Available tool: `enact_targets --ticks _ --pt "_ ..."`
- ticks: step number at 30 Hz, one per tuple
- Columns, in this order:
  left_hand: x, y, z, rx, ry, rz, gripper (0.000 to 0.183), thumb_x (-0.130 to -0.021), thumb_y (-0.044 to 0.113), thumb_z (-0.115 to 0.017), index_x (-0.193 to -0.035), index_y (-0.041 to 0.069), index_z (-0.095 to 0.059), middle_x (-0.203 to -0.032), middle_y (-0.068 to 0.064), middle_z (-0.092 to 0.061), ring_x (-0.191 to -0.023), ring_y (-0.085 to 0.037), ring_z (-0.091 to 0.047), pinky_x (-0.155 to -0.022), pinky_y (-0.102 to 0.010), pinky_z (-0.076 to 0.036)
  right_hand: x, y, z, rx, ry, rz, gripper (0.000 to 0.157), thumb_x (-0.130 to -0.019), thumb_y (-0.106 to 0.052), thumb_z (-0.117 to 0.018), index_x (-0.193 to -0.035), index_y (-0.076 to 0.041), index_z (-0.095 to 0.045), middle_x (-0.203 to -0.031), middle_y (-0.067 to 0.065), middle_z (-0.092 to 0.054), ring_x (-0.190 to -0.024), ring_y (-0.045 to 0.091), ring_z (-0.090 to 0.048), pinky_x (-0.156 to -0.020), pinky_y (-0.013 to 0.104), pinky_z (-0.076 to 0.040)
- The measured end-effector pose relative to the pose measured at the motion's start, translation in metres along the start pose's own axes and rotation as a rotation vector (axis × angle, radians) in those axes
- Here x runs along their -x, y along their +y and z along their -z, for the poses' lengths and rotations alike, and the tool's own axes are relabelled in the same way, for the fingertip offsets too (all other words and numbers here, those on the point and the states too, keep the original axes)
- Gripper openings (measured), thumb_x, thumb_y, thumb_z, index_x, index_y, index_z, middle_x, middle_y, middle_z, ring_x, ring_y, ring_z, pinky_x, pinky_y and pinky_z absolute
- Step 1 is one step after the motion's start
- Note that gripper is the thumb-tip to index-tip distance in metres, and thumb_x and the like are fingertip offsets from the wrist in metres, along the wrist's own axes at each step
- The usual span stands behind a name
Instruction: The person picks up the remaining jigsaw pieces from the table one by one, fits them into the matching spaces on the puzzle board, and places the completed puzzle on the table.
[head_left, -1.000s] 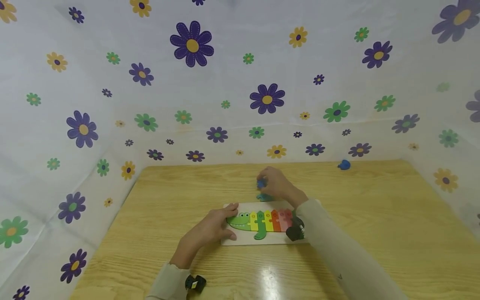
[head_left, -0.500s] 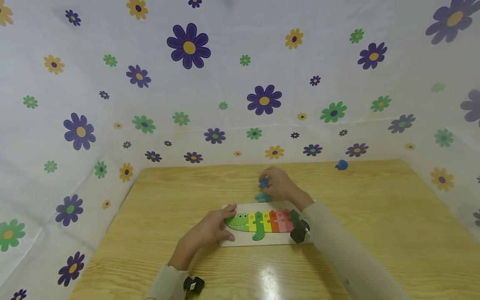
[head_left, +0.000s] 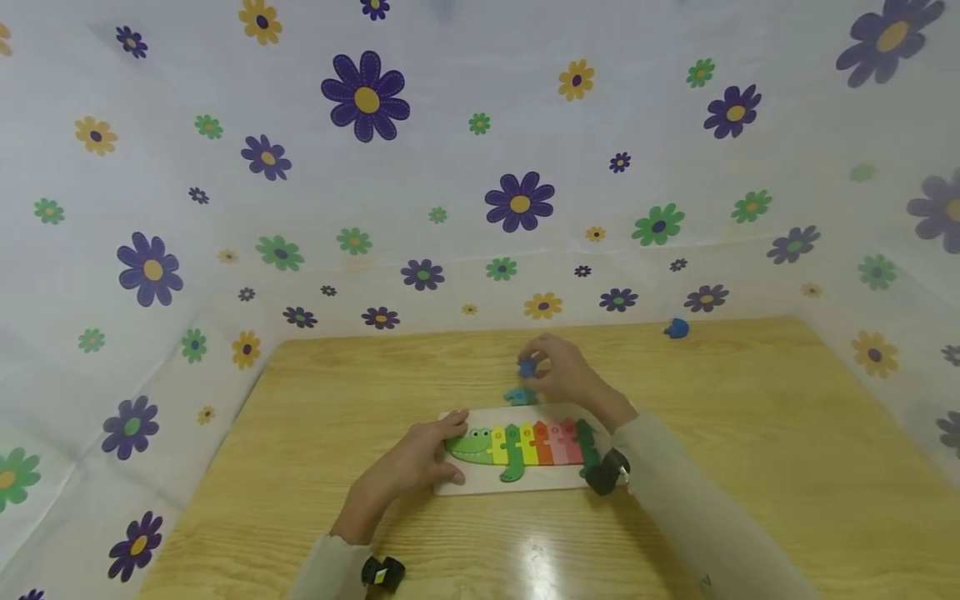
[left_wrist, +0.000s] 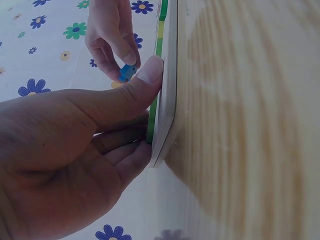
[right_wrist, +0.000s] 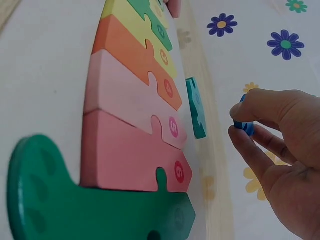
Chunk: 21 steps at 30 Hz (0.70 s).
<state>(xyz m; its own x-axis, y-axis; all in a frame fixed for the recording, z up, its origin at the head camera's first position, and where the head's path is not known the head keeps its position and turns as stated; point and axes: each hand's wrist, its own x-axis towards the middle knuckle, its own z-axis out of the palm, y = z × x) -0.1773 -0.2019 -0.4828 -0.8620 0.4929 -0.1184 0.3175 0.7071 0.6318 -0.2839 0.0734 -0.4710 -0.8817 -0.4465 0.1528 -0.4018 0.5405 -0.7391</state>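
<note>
A wooden crocodile puzzle board [head_left: 480, 483] lies on the table with colored, numbered pieces in a row from a green head [head_left: 471, 447] to a dark green legged piece [right_wrist: 110, 210]. My left hand [head_left: 416, 454] holds the board's left end, thumb at the near side and fingers toward the far side. Beyond the board, my right hand [head_left: 562, 368] pinches a small blue puzzle piece [right_wrist: 243, 117] between thumb and fingertips. A teal puzzle piece [head_left: 519, 396] lies close by the board's far edge, below the right hand.
Another blue piece [head_left: 677, 328] lies at the back right of the wooden table [head_left: 360, 375]. A white flowered cloth [head_left: 442, 167] hangs behind the table and along both sides. Each wrist wears a small black camera [head_left: 382, 573].
The right hand has shifted slightly right relative to the teal piece, still pinching the blue piece, so more of the teal piece shows. The left hand stays on the board. The head view has shifted slightly.
</note>
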Motion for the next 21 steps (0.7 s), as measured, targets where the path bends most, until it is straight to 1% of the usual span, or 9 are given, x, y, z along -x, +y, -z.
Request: enact_targets --ticks 5,7,11,14,19,21 --pt "0.002 -0.006 0.0 -0.006 0.027 0.013 0.074 -0.084 0.014 -0.085 -0.148 -0.001 -0.052 -0.164 -0.009 -0.034 -0.153 -0.028 -0.028 -0.122 -0.045 -0.028 0.006 -0.006 0.003 -0.076 0.017 0.059 0.029 -0.085 0.004 -0.078 -0.113 0.001 -0.069 -0.118 0.014 -0.062 -0.113 0.034 -0.064 -0.086 0.031 -0.062" --pt "0.003 -0.007 0.002 -0.001 0.035 0.011 0.073 -0.084 0.014 -0.085 -0.147 -0.002 -0.052 -0.164 -0.009 -0.035 -0.153 -0.028 -0.028 -0.122 -0.045 -0.028 0.008 -0.007 0.005 -0.102 0.026 0.07 0.03 -0.085 0.005 -0.077 -0.113 0.002 -0.069 -0.118 0.014 -0.062 -0.113 0.034 -0.064 -0.087 0.031 -0.062" --pt "0.004 -0.007 0.003 0.019 0.032 0.003 0.073 -0.084 0.012 -0.085 -0.147 -0.003 -0.052 -0.164 -0.01 -0.035 -0.153 -0.028 -0.028 -0.122 -0.045 -0.028 0.016 -0.008 0.009 -0.119 0.038 0.046 0.031 -0.087 0.003 -0.076 -0.116 0.002 -0.068 -0.121 0.014 -0.061 -0.114 0.034 -0.063 -0.088 0.033 -0.061" --pt "0.003 -0.006 0.001 0.026 0.021 -0.001 0.073 -0.083 0.011 -0.085 -0.147 -0.003 -0.052 -0.164 -0.01 -0.034 -0.153 -0.029 -0.028 -0.122 -0.045 -0.027 0.024 -0.004 0.012 -0.118 0.054 0.034 0.032 -0.088 0.002 -0.077 -0.118 0.001 -0.068 -0.123 0.013 -0.061 -0.115 0.034 -0.063 -0.089 0.034 -0.061" --pt "0.0 -0.004 -0.001 0.02 0.0 -0.006 0.075 -0.084 0.012 -0.085 -0.149 -0.001 -0.05 -0.165 -0.01 -0.033 -0.153 -0.028 -0.027 -0.123 -0.045 -0.027 0.035 0.002 0.018 -0.125 0.083 0.046 0.036 -0.084 0.003 -0.08 -0.118 0.0 -0.069 -0.123 0.012 -0.06 -0.113 0.033 -0.063 -0.089 0.034 -0.061" --pt "-0.001 -0.002 0.0 0.021 -0.001 -0.012 0.075 -0.084 0.012 -0.084 -0.149 -0.001 -0.05 -0.165 -0.01 -0.032 -0.153 -0.028 -0.027 -0.123 -0.045 -0.027 0.038 0.002 0.021 -0.132 0.09 0.055 0.037 -0.083 0.004 -0.08 -0.118 0.0 -0.069 -0.122 0.012 -0.06 -0.112 0.032 -0.063 -0.089 0.035 -0.061"
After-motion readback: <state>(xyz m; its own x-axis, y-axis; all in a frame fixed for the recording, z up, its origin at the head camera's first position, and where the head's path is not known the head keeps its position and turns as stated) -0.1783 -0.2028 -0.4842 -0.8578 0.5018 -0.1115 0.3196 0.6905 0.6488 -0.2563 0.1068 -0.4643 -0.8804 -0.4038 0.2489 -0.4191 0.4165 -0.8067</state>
